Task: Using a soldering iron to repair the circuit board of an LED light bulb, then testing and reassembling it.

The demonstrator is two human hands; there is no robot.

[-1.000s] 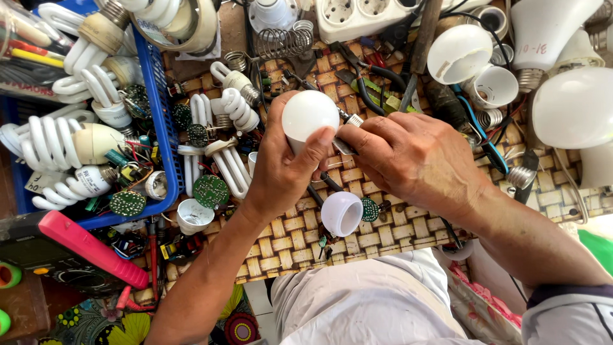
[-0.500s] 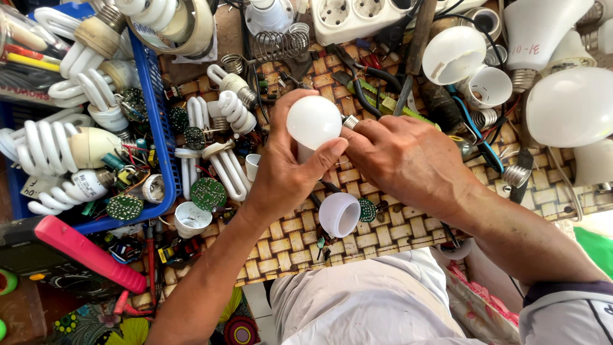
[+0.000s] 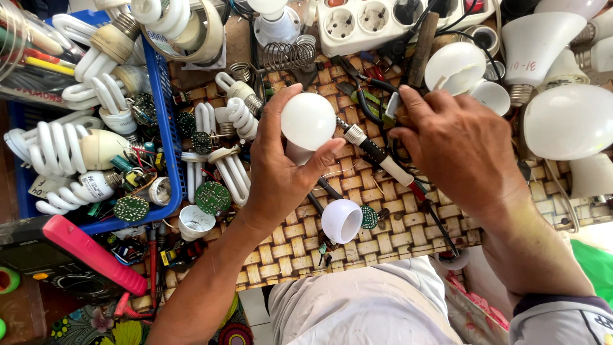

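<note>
My left hand [image 3: 281, 172] grips a white round bulb [image 3: 308, 121] between thumb and fingers, held above a woven mat [image 3: 389, 230]. My right hand [image 3: 456, 144] reaches to the right of the bulb, fingers curled down among tools and wires on the mat; what it touches is hidden under the fingers. A probe-like tool with a metal tip [image 3: 377, 153] lies between the two hands. Below them a white bulb cap [image 3: 341, 220] rests next to a small round green circuit board [image 3: 368, 217].
A blue basket [image 3: 167, 128] at left holds spiral lamps and round circuit boards. More spiral lamps [image 3: 223, 172] lie on the mat. White bulb domes [image 3: 565, 121] crowd the right. A white power strip [image 3: 377, 19] sits at the top, a pink-handled meter [image 3: 83, 252] at lower left.
My right hand let go of the bulb and moved right onto the tools. The left hand keeps the bulb, now held alone and slightly higher.
</note>
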